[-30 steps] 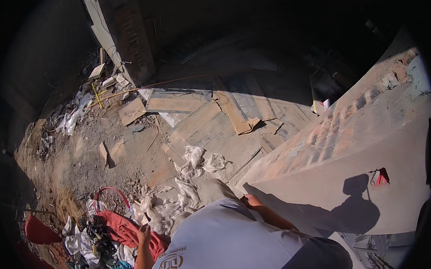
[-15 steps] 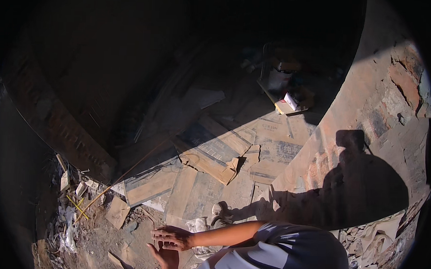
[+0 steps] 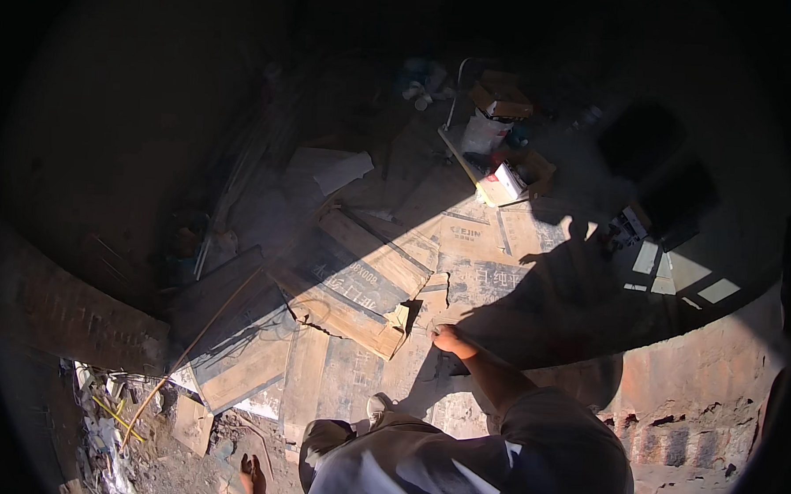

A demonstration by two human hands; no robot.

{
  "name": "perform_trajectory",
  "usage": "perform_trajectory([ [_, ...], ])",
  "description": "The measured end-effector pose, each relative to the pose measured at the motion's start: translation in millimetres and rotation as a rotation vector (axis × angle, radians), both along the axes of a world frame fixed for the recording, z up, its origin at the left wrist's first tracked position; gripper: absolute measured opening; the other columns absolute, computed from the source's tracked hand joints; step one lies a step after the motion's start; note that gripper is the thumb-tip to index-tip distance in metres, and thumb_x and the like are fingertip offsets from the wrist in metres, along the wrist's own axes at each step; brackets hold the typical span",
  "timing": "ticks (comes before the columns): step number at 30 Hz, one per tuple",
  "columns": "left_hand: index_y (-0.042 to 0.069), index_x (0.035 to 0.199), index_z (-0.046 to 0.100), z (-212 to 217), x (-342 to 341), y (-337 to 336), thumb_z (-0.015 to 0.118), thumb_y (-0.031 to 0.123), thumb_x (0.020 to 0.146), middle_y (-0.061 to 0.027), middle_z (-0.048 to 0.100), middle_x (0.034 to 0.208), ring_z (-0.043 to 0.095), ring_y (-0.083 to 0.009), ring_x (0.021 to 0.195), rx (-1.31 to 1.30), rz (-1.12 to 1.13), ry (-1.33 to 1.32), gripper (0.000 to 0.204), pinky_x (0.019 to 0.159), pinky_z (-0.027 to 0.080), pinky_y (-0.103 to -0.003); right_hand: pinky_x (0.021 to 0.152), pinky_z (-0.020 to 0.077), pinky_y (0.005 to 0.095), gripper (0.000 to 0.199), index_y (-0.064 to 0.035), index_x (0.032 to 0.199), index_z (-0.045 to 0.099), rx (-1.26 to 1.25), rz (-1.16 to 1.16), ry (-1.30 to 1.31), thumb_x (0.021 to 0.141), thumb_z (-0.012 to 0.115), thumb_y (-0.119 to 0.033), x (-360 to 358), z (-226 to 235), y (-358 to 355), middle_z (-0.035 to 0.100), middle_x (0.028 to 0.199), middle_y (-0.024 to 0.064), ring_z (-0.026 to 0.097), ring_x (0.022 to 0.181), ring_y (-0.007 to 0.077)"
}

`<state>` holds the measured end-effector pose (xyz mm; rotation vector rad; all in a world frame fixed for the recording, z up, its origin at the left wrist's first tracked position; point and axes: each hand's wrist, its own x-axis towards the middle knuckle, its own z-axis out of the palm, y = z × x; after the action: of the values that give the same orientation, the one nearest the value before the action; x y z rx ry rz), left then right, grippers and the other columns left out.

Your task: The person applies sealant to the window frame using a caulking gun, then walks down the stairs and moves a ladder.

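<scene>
My right hand [image 3: 453, 340] is stretched forward over the cardboard-covered floor, its fingers curled closed. No object shows in it. A torn, flattened cardboard sheet [image 3: 357, 320] lies nearest to it, to the left. My left hand [image 3: 251, 477] hangs low at the lower edge, above dirt and rubble. Its fingers are partly seen and a little apart, with nothing visible in them; the rest is cut off by the edge.
A curved brick wall edge [image 3: 671, 414] runs along the right. Farther in, a white bucket [image 3: 486, 132], an open carton [image 3: 501, 94] and a white box [image 3: 510, 180] stand in shade. Rubble [image 3: 109, 429] with a thin stick [image 3: 188, 348] lies at left.
My hands have parted: they were together with fingers stretched out. The right swung forward and right and curled closed; the left dropped lower. My view has turned right, showing more of the shaded interior.
</scene>
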<state>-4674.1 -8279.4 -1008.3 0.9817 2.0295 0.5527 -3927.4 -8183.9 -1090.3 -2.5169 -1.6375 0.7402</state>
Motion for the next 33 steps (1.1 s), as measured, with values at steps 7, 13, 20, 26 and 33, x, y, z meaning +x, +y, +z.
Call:
perform_trajectory([
  [7, 0.01, 0.086, 0.08, -35, -8, -47, 0.071, 0.037, 0.082, -0.0197, 0.074, 0.091, 0.072, -0.0377, 0.088, -0.556, -0.295, 0.419, 0.029, 0.081, 0.056, -0.046, 0.09, 0.0528, 0.0447, 0.043, -0.0037, 0.111, 0.073, 0.005, -0.286, 0.136, 0.1, 0.053, -0.04, 49, -15, -56, 0.071, 0.111, 0.0215, 0.068, 0.106, 0.0356],
  [13, 0.007, 0.093, 0.077, -44, 17, 235, 0.062, 0.047, 0.091, -0.0212, 0.073, 0.1, 0.069, -0.042, 0.098, -0.636, -0.438, 0.574, 0.042, 0.085, 0.053, -0.051, 0.1, 0.0485, 0.0426, 0.05, -0.0063, 0.117, 0.072, -0.518, -0.177, 0.319, 0.099, 0.054, -0.049, -46, 13, -50, 0.071, 0.117, 0.0189, 0.064, 0.115, 0.0338],
  [20, 0.005, 0.095, 0.061, 13, 107, 748, 0.043, 0.034, 0.106, -0.0226, 0.067, 0.094, 0.066, -0.0415, 0.089, 0.289, -0.981, 0.706, 0.036, 0.073, 0.054, -0.05, 0.089, 0.0553, 0.0376, 0.044, -0.0056, 0.132, 0.063, -0.163, -0.439, 0.573, 0.099, 0.063, -0.034, -81, 101, 160, 0.072, 0.117, 0.0167, 0.071, 0.103, 0.0276],
  [26, 0.003, 0.089, 0.062, 77, 241, 981, 0.05, 0.021, 0.103, -0.0184, 0.067, 0.093, 0.066, -0.0348, 0.081, 0.78, -1.133, 0.83, 0.026, 0.071, 0.054, -0.045, 0.089, 0.0552, 0.0386, 0.042, -0.0047, 0.129, 0.064, 0.158, -0.537, 0.533, 0.099, 0.063, -0.034, -26, 93, 277, 0.072, 0.116, 0.0176, 0.07, 0.106, 0.0294],
  [33, 0.006, 0.092, 0.063, 32, 353, 1001, 0.048, 0.024, 0.102, -0.0146, 0.068, 0.088, 0.069, -0.0336, 0.08, 0.492, -1.251, 0.953, 0.026, 0.07, 0.057, -0.045, 0.091, 0.0535, 0.0385, 0.043, -0.0072, 0.116, 0.072, -0.532, -0.413, 0.457, 0.098, 0.057, -0.044, 86, -37, 306, 0.074, 0.112, 0.0147, 0.071, 0.103, 0.0282],
])
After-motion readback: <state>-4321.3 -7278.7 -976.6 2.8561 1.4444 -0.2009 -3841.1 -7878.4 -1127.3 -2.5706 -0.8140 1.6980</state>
